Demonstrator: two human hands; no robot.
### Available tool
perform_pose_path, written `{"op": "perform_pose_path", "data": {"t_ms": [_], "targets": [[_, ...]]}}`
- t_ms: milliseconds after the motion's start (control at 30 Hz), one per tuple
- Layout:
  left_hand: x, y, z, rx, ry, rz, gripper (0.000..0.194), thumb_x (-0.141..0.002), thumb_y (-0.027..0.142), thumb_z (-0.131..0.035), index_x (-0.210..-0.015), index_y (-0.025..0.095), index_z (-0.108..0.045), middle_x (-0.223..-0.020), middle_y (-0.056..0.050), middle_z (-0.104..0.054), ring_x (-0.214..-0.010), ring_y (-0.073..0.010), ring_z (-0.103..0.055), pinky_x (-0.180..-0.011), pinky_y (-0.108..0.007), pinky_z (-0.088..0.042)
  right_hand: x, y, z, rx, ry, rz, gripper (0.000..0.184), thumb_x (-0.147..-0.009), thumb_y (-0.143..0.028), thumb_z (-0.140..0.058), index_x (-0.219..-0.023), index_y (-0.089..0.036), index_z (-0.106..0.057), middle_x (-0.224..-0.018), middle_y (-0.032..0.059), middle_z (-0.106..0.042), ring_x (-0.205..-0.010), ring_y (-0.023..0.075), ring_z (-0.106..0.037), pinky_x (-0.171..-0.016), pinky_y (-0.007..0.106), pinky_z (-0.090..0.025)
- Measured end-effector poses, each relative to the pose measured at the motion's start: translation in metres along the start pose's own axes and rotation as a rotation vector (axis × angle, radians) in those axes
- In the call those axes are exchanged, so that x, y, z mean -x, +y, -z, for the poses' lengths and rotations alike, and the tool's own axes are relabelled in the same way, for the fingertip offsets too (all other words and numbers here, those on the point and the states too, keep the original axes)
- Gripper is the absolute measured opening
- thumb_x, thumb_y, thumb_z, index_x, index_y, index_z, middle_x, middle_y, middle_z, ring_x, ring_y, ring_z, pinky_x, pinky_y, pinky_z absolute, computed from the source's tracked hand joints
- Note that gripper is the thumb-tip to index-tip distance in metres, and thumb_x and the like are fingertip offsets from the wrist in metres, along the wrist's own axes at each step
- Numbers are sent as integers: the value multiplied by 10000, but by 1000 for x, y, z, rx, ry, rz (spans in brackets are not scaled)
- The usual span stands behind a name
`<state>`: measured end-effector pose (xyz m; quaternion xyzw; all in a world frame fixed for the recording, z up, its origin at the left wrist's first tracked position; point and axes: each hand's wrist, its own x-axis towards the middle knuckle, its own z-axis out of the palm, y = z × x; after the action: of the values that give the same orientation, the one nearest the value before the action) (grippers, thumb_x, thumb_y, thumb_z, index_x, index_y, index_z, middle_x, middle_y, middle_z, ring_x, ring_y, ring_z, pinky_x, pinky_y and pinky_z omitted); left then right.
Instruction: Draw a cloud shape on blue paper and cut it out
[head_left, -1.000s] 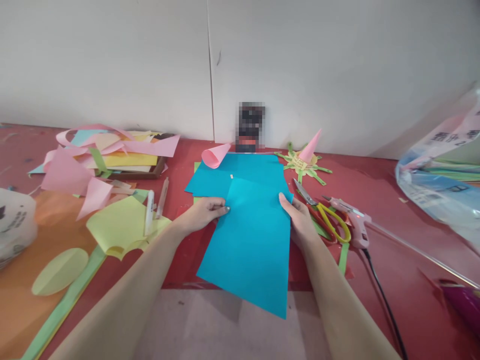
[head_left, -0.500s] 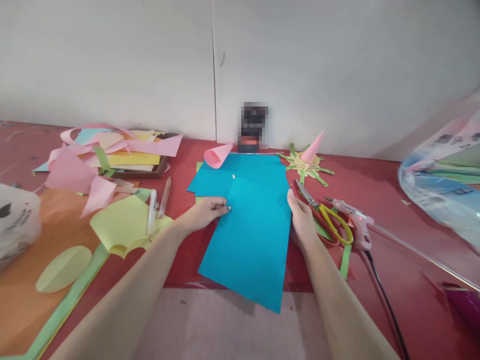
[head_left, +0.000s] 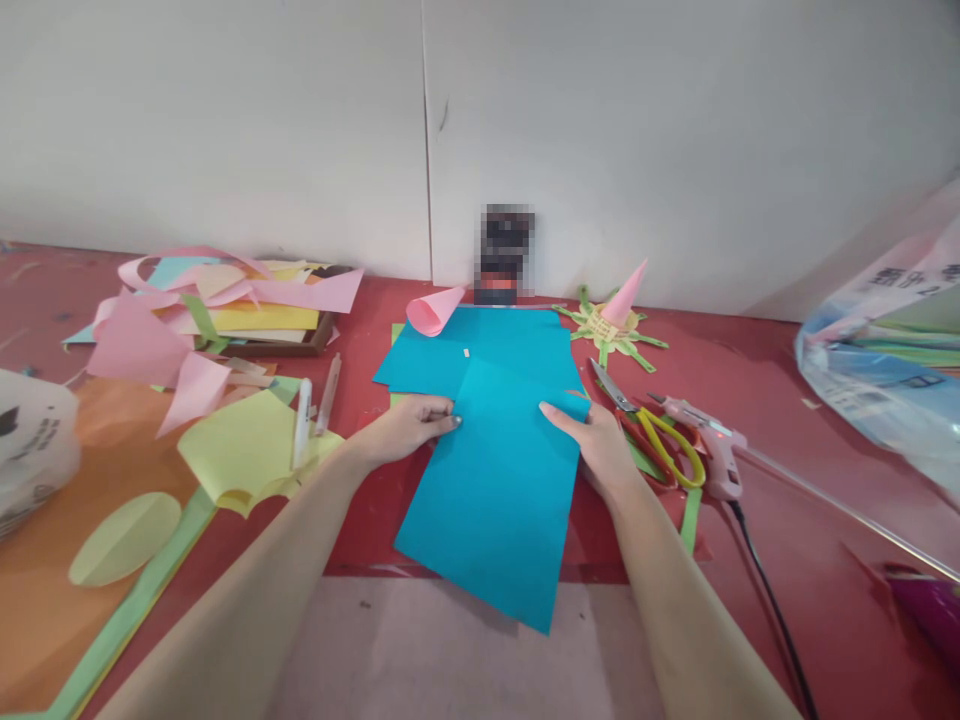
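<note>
A sheet of blue paper (head_left: 491, 490) is held between my two hands, tilted, its lower corner reaching past the red mat's front edge. My left hand (head_left: 416, 430) pinches its left edge between thumb and fingers. On the right edge, my right hand (head_left: 596, 435) grips it with the thumb lying on top and the other fingers behind, mostly hidden. Behind it lie more blue paper sheets (head_left: 517, 335), with a pink paper cone (head_left: 431, 312) on their left part. A yellow-and-green paper flower piece with an upright pink cone (head_left: 626, 298) stands behind my right hand.
Right of my right hand lie scissors (head_left: 671, 445) and a pink glue gun (head_left: 720, 460) with a black cord. A plastic bag (head_left: 892, 370) sits far right. Pens (head_left: 302, 425), yellow paper (head_left: 240, 445) and a box of paper scraps (head_left: 300, 345) are at the left.
My right thumb has moved left onto the face of the blue sheet, closing the hand on its edge. The sheet's lower corner has shifted slightly left. My left hand keeps its hold.
</note>
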<state>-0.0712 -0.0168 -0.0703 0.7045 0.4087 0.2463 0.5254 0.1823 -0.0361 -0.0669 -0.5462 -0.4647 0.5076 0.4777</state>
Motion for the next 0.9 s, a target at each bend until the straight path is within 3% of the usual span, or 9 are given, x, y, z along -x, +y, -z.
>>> {"op": "perform_pose_path", "data": {"t_ms": [200, 400, 667, 767, 900], "targets": [[0, 2, -2, -43, 32, -5, 349, -808, 396, -481, -588, 200, -294, -580, 60, -211, -514, -89, -232, -490, -229, -210, -3, 3, -3, 121, 182, 28, 350, -594, -507, -723, -749, -204, -642, -604, -19, -618, -551, 169, -544, -548, 288, -414], [-2, -4, -3, -45, 86, 10, 329, -805, 422, -479, -615, 194, -336, -595, 56, -238, -535, -93, -261, -512, -232, -227, -5, 14, -5, 201, 345, 125, 466, -695, -639, -555, -732, -185, -653, -481, -25, -467, -483, 135, -423, -496, 267, -357], [-1, -1, -1, 45, 73, 39, 333, -773, 420, -524, -600, 188, -360, -582, 61, -277, -533, -91, -301, -519, -225, -254, 1, 8, -5, 434, 340, 246, 487, -837, -547, -434, -1012, -167, -683, -498, -63, -195, -453, 90, -191, -433, 243, -196], [0, 3, 0, 110, 69, 54, 322, -754, 399, -559, -592, 184, -384, -566, 64, -314, -529, -90, -335, -525, -222, -288, 2, 6, -4, 471, 320, 250, 482, -850, -531, -424, -1046, -170, -675, -502, -60, -201, -456, 91, -192, -434, 242, -198], [0, 1, 0, 203, 59, 64, 211, -752, 368, -577, -690, 172, -530, -655, 33, -505, -631, -116, -479, -631, -248, -392, 2, 6, -4, 462, 322, 245, 470, -844, -530, -429, -1008, -171, -683, -514, -51, -263, -462, 88, -195, -443, 240, -211]]}}
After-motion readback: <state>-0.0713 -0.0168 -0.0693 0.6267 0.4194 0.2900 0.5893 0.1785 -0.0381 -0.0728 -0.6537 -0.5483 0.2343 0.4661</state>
